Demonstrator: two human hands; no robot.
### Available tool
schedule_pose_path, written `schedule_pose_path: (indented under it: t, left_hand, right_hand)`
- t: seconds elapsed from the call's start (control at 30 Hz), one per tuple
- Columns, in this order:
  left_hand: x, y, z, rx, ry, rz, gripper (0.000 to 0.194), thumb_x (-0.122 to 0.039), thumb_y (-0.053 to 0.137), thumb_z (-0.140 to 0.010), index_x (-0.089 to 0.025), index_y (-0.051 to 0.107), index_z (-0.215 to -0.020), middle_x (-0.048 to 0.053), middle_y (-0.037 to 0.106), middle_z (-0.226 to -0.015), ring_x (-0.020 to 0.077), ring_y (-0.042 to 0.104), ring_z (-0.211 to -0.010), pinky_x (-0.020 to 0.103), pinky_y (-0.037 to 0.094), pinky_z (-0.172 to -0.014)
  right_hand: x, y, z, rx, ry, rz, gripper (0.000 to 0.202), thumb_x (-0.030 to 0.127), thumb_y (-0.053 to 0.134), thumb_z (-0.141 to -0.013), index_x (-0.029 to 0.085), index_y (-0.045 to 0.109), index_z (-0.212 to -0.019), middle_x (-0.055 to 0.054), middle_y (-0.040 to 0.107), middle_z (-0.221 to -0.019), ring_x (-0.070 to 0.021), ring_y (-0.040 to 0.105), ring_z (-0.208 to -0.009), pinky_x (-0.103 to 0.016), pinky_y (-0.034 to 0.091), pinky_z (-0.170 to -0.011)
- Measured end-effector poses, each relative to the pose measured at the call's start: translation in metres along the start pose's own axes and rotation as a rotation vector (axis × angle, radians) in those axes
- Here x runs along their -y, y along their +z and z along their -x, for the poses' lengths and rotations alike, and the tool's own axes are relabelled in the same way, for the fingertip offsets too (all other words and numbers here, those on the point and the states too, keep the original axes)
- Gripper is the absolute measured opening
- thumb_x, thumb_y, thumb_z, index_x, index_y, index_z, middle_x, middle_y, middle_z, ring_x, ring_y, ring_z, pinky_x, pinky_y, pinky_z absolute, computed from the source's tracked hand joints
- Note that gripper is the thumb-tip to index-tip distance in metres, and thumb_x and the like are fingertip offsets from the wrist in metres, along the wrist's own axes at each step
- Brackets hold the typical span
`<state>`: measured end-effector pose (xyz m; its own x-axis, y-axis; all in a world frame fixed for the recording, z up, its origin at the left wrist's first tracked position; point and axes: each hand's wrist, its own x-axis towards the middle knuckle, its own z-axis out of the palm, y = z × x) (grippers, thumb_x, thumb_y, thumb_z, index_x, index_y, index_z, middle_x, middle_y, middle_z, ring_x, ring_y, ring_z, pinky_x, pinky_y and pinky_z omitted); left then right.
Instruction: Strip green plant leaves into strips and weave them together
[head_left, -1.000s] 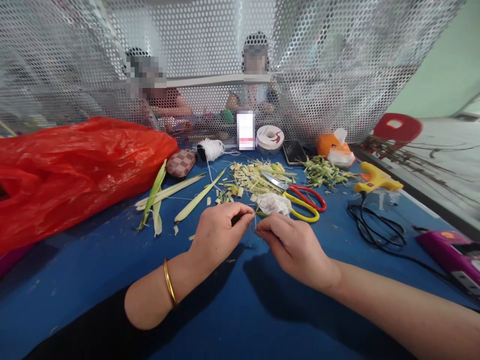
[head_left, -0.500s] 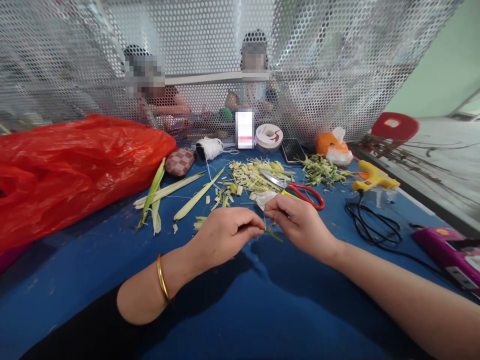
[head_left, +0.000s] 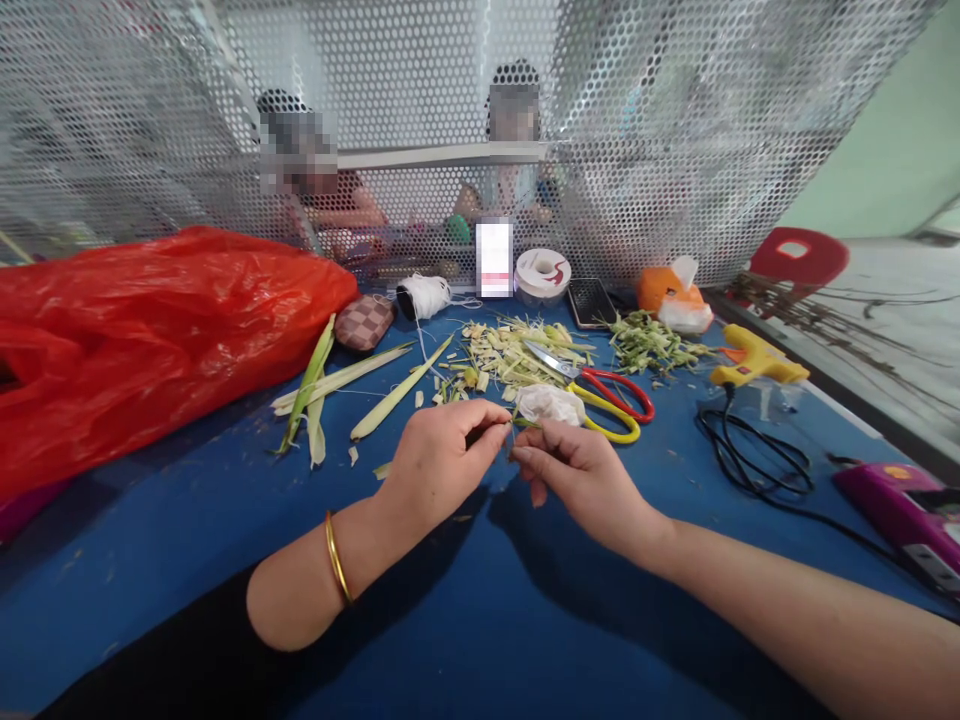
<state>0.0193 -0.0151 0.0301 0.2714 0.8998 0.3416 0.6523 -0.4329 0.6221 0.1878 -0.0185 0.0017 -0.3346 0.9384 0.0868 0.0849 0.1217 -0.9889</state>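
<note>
My left hand [head_left: 448, 455], with a gold bangle at its wrist, is closed in a pinch on a small green leaf strip [head_left: 528, 423] that sticks out past the fingertips. Close beside it, my right hand [head_left: 581, 475] pinches a thin white thread [head_left: 513, 438] running up to the strip. Most of the strip is hidden by the fingers. Just beyond the hands lie a crumpled white tissue [head_left: 550, 404] and scissors [head_left: 616, 392] with one red and one yellow handle loop. Cut pale-green husk pieces [head_left: 502, 352] are heaped behind them.
Left: a red plastic bag [head_left: 165, 340], a checkered pouch [head_left: 365, 322] and long husks [head_left: 401, 390]. Behind: a thread spool [head_left: 426, 297], a lit phone [head_left: 494, 260] and a ribbon roll [head_left: 543, 272]. Right: a yellow glue gun [head_left: 761, 357], its cord and a purple power strip [head_left: 892, 510].
My right hand has moved lower and slightly left, its fingertips dropping below the left hand's. My left hand has shifted up and left. The scissors' yellow loop now shows fully.
</note>
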Motion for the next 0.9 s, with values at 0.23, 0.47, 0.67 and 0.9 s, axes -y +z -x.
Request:
schedule_pose_path:
  t: [0.23,0.47,0.67,0.9]
  left_hand:
    - [0.0023,0.0069,0.0036,0.002,0.090,-0.104,0.018,-0.018,0.054,-0.085,-0.019,0.071,-0.090,0.003,0.074,-0.084,0.0161,0.067,-0.075,0.026,0.048,-0.067]
    - [0.0027,0.0064,0.0015,-0.011,-0.083,0.068,0.014,-0.017,0.058,-0.080,-0.019,0.072,-0.082,0.000,0.074,-0.072,0.0138,0.065,-0.064,0.023,0.048,-0.058]
    - [0.0014,0.0063,-0.0002,0.033,-0.165,0.201,0.014,-0.016,0.059,-0.078,-0.018,0.072,-0.080,0.000,0.073,-0.071,0.0127,0.064,-0.062,0.021,0.048,-0.055]
    - [-0.0017,0.0073,0.0014,0.000,-0.189,0.240,0.011,-0.019,0.063,-0.077,-0.018,0.073,-0.080,0.002,0.074,-0.074,0.0142,0.065,-0.064,0.022,0.050,-0.056]
  right_hand:
    - [-0.0010,-0.0022,0.0038,0.013,-0.034,0.083,0.018,0.025,0.057,-0.084,0.018,0.053,-0.068,0.006,0.049,-0.055,-0.0055,0.044,-0.038,-0.019,0.035,-0.038]
    - [-0.0047,-0.0043,0.0070,-0.053,-0.441,0.439,0.014,0.015,0.049,-0.091,0.020,0.056,-0.081,-0.002,0.059,-0.075,-0.0141,0.060,-0.067,-0.028,0.050,-0.063]
    - [-0.0024,-0.0080,0.0070,-0.009,-0.658,0.461,0.017,0.006,0.044,-0.092,0.021,0.052,-0.091,-0.010,0.061,-0.101,-0.0178,0.060,-0.092,-0.034,0.052,-0.079]
    - [0.0035,-0.0087,0.0055,0.080,-0.726,0.570,0.020,0.004,0.038,-0.090,0.021,0.048,-0.093,-0.009,0.060,-0.089,-0.0178,0.058,-0.081,-0.032,0.053,-0.070]
